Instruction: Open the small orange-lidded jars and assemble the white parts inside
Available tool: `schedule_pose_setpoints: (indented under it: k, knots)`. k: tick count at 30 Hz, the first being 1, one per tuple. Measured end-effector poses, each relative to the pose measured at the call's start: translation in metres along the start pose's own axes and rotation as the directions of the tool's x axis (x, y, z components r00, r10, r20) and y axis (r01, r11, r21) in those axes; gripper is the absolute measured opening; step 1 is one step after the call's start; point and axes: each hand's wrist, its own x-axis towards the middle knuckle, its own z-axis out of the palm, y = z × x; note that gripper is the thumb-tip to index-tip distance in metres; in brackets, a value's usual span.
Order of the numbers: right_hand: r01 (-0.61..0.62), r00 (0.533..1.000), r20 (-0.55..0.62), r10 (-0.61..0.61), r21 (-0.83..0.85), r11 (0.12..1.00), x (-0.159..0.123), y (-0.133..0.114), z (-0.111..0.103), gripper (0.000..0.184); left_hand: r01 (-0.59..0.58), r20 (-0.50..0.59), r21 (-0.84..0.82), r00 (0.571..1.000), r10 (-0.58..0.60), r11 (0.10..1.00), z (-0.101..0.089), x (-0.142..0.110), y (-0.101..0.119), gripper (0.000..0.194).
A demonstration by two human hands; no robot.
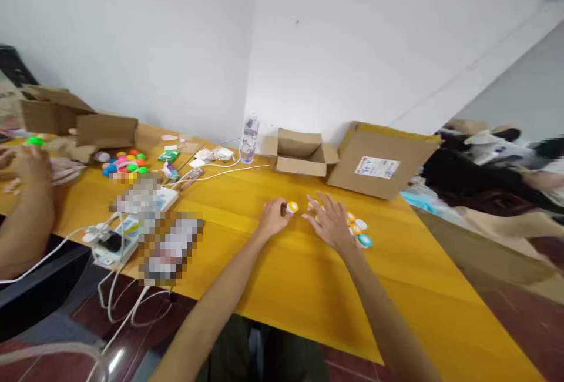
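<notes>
Head view — small orange-topped container [292, 208] in left hand [274, 217]

Held container [291, 207] seen in white, ringed orange-yellow at the end. Small containers [351, 217] mixed: orange-and-white, one white-topped, one teal with a white centre. Tabletop [291, 288] covered in saturated yellow-orange, darkened by shadow in places. Small box [301, 166] plain brown. Large box [343, 164] brown too, edged yellow along the top; its label [378, 167] is printed dark and reddish on white. Bottle [249, 142] clear, patterned with purplish-grey patches. Balls [127, 164] mixed: blue, pink, green, orange, yellow. Packet [168, 156] green, marked white. Cables [220, 174] white. Wall [176, 47] pale grey-white. Floor [352, 365] dark red-brown, crossed by lighter lines.
</notes>
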Motion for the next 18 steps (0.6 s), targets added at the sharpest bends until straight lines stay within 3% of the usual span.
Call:
schedule_pose_setpoints:
  k: [5, 8, 13, 18]
  knots:
    - [-0.087, 0.994, 0.082, 0.074, 0.173, 0.981, 0.014, -0.034, 0.003, 0.044, -0.07, 0.026, -0.19, 0.997, 0.076, 0.979, -0.005, 0.002, -0.001, 0.015]
    - [-0.219, 0.974, 0.137, 0.18, 0.367, 0.904, 0.016, -0.055, 0.015, 0.037, -0.048, 0.043, -0.346, 0.997, 0.066, 0.937, -0.014, 0.003, -0.002, 0.013]
    - [-0.359, 0.918, 0.177, 0.354, 0.75, 0.556, 0.012, -0.074, 0.032, 0.037, 0.019, 0.09, -0.455, 0.996, 0.025, 0.89, -0.026, 0.002, -0.003, 0.024]
    - [-0.432, 0.866, 0.305, 0.396, 0.855, 0.287, 0.006, -0.075, 0.036, 0.04, 0.038, 0.125, -0.445, 0.992, 0.02, 0.895, -0.028, 0.006, -0.004, 0.024]
